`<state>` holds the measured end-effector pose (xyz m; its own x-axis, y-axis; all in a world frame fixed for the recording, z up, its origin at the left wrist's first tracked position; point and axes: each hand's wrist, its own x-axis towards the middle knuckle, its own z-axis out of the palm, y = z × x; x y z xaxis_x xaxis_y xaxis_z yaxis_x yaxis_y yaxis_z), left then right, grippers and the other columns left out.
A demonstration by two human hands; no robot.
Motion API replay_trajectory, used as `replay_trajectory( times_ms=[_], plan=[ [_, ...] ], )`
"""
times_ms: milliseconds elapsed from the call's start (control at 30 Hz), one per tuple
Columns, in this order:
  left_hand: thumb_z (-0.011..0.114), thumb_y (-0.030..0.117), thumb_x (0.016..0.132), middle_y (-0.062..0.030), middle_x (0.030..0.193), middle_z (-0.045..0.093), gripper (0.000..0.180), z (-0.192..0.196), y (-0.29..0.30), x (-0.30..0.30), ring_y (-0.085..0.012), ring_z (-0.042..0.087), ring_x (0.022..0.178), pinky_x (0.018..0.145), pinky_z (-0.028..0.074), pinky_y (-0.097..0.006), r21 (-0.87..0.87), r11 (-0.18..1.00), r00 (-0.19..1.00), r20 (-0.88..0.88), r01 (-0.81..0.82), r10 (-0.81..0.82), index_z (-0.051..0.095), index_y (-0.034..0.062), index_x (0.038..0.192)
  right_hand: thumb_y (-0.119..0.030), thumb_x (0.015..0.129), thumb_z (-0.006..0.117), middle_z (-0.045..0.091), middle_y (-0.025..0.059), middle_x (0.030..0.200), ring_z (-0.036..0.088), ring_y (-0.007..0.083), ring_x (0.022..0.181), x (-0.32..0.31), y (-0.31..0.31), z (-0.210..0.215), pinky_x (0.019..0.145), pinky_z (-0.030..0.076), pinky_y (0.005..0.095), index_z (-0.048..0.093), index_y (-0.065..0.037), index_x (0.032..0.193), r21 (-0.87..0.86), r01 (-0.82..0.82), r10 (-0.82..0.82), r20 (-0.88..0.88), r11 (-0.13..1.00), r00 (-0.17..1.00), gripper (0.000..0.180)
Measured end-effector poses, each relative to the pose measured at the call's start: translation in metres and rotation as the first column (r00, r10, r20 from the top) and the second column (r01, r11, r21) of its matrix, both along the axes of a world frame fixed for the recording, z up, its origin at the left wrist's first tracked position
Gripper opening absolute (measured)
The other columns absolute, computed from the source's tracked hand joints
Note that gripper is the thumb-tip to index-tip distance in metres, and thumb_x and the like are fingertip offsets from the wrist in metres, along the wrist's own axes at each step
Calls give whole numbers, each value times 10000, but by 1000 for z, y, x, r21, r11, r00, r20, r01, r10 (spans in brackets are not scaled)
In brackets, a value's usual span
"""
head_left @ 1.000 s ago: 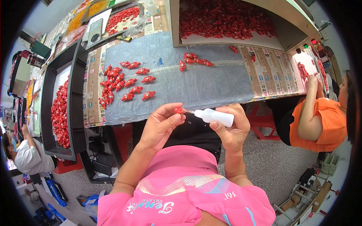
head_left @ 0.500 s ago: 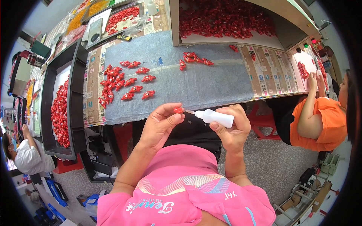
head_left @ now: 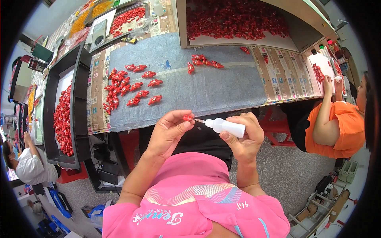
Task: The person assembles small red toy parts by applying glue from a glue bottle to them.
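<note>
Between the thumb and fingers of my left hand (head_left: 171,130) is a small red plastic piece (head_left: 187,118). My right hand (head_left: 247,137) grips a white squeeze bottle (head_left: 225,126), tilted so its thin needle tip points left at the piece. The tip is very near the piece; whether it touches cannot be made out. Both hands are in front of the table edge. On the blue-grey cloth (head_left: 170,85) beyond them lies a cluster of red figure-like pieces (head_left: 119,85) at the left, with a smaller group of red pieces (head_left: 204,61) at the far middle.
A black tray (head_left: 81,119) of red parts stands left. At the back, a large open box (head_left: 246,43) holds many red pieces. A phone (head_left: 100,32) lies back left. One co-worker in an orange shirt (head_left: 337,129) sits right, another in white (head_left: 33,164) left.
The bottle has tipped slightly and its needle has drawn back a little from the red piece. My left hand stays nearly still with the piece in it.
</note>
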<state>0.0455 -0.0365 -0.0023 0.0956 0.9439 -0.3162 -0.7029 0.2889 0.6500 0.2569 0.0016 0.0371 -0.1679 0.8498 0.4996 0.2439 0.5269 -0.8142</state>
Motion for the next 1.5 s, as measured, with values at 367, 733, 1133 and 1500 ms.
replay_trajectory(
  times_ms=[367,733,1133,1500],
  plan=[
    [634,-16,849,-103,1081,638,273,-4,0,0,-194,626,992,907,512,-313,4,1000,1000,-6,6,-6,601,24,1118,-205,664,841,645,67,809,554,146,643,0,-1,0,563,446,262,675,-47,913,1,-16,16,-3,1000,1000,338],
    [640,-4,848,-111,1086,635,281,-6,0,1,-191,626,994,915,511,-313,2,1000,1000,2,12,-12,599,20,1125,-197,661,843,646,67,805,546,148,643,-1,-1,0,573,442,264,675,-37,907,-23,-23,22,-21,999,1000,338],
    [643,25,858,-107,1057,641,298,-6,-2,2,-178,632,952,872,522,-301,-16,999,999,13,46,-45,592,21,1152,-201,660,844,643,61,804,562,154,658,-1,-1,-5,583,450,266,674,-37,906,-35,6,-7,-17,999,1000,340],
    [628,43,874,-109,1054,644,304,0,-3,-6,-175,633,932,846,526,-293,-24,999,998,43,43,-42,577,19,1173,-76,735,787,564,63,914,574,152,825,-15,21,-24,727,461,259,585,20,946,-283,-25,-46,-243,959,969,308]
  ],
)
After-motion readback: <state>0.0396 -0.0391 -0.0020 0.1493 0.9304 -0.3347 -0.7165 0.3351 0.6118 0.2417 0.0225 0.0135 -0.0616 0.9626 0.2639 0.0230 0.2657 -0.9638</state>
